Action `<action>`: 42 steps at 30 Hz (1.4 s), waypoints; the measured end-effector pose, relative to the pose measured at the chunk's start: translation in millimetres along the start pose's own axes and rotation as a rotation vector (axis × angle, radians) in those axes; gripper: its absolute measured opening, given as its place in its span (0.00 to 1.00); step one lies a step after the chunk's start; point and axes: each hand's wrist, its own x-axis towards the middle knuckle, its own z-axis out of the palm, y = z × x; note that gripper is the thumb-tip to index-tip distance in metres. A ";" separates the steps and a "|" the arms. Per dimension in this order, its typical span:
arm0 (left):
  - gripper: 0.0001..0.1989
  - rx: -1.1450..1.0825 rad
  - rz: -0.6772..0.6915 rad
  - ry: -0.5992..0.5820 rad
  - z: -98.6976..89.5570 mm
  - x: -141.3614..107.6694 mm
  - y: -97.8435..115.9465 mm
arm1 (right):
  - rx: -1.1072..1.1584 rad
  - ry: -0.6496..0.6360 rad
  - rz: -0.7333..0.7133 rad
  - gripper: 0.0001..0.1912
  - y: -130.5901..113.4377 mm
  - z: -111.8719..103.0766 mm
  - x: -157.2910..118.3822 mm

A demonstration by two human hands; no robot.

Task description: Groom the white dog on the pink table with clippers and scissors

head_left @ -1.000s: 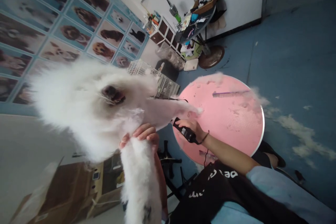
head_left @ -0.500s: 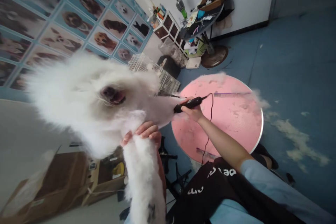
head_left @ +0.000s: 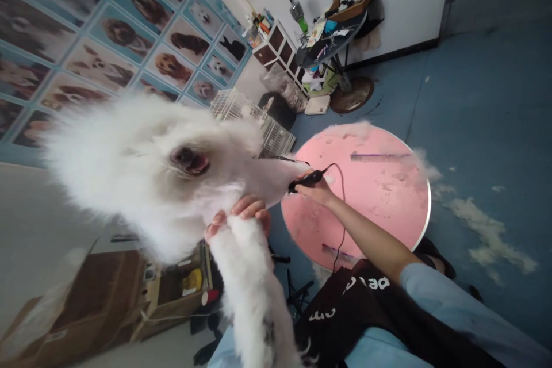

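A fluffy white dog is held up at the left, its mouth partly open and its belly close-cut. My left hand has its fingers wrapped round the dog's front legs near the chest. In my right hand is a black corded clipper, its head beside the dog's lower belly. The cord runs down over the round pink table. A comb lies on the table among tufts of white hair.
Another comb lies near the table's front edge. Behind stand a white wire cage and a small round table with tools. Cardboard boxes are at lower left; cut hair lies on the floor.
The clipper and my right hand have shifted slightly down, and the clipper is turned more steeply. The dog's head, its front legs and my left hand have moved a little to the right.
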 end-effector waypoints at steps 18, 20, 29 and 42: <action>0.09 0.013 -0.090 -0.234 14.9 27.5 -3.6 | -0.947 -0.276 -0.044 0.17 3.4 51.9 -55.4; 0.09 0.029 -0.066 -0.217 16.1 27.6 -4.7 | -0.869 -0.312 -0.121 0.16 6.9 47.2 -69.0; 0.08 0.047 -0.067 -0.173 17.1 20.9 -6.4 | -0.841 -0.312 -0.299 0.15 10.2 35.9 -48.1; 0.08 0.071 0.023 -0.050 18.4 25.3 -13.3 | -0.881 -0.276 -0.359 0.15 34.6 42.2 -50.0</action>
